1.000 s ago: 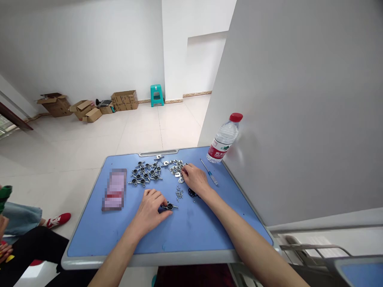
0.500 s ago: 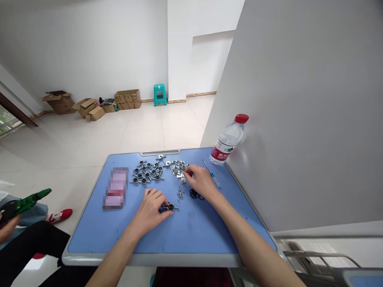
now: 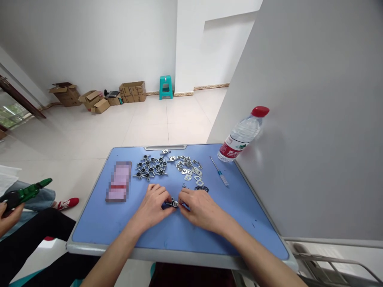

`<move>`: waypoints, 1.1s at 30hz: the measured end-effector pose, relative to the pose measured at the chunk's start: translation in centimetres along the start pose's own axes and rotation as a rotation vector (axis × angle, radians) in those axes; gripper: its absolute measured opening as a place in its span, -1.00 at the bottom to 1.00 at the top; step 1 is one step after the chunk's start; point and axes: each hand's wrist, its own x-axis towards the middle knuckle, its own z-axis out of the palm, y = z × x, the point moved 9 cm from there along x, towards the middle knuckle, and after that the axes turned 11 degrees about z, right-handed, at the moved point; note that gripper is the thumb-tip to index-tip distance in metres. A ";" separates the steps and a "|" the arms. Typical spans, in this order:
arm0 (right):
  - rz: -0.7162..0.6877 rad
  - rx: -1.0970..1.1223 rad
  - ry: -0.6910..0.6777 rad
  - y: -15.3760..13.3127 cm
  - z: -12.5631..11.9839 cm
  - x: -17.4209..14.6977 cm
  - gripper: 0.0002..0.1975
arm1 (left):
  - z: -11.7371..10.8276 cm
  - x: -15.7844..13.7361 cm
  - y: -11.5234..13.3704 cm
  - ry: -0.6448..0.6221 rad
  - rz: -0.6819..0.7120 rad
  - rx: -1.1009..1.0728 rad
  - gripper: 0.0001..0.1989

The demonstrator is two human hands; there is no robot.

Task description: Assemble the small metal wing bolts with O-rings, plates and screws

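My left hand [image 3: 154, 205] is closed on a small metal fitting with a round black centre [image 3: 174, 203], close above the blue table top. Beside its right side, my right hand [image 3: 199, 207] has its fingers pinched together; whatever they grip is hidden. Behind the right hand lie black rubber rings [image 3: 202, 188] and tiny metal pieces [image 3: 184, 185], both partly covered. Flat metal plates [image 3: 196, 172] are spread just beyond. Farther left sits a group of similar fittings with black centres [image 3: 152, 169].
A screwdriver [image 3: 219, 171] lies right of the plates, near a water bottle [image 3: 239, 137] by the grey partition. A pixelated pinkish object [image 3: 119, 179] rests at the table's left. Another person's hand [image 3: 13, 219] holds a green tool [image 3: 28, 193]. Cardboard boxes [image 3: 133, 92] and a stool [image 3: 165, 87] stand behind.
My right hand has come back from the metal plates to the fitting in my left hand. The left hand still holds that fitting. The view has shifted slightly.
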 end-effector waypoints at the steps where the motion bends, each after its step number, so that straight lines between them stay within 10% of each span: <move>1: 0.002 -0.020 0.003 0.0 0.1 0.0 -0.86 | 0.0 0.0 0.0 0.001 0.002 -0.001 -0.84; 19: 0.016 -0.044 -0.033 0.2 0.4 -0.2 -0.88 | -0.2 0.0 0.0 0.020 0.004 0.006 -0.84; 33: 0.230 0.187 0.135 5.6 -3.0 0.8 -0.84 | -0.1 0.2 0.0 -0.011 0.005 -0.008 -0.83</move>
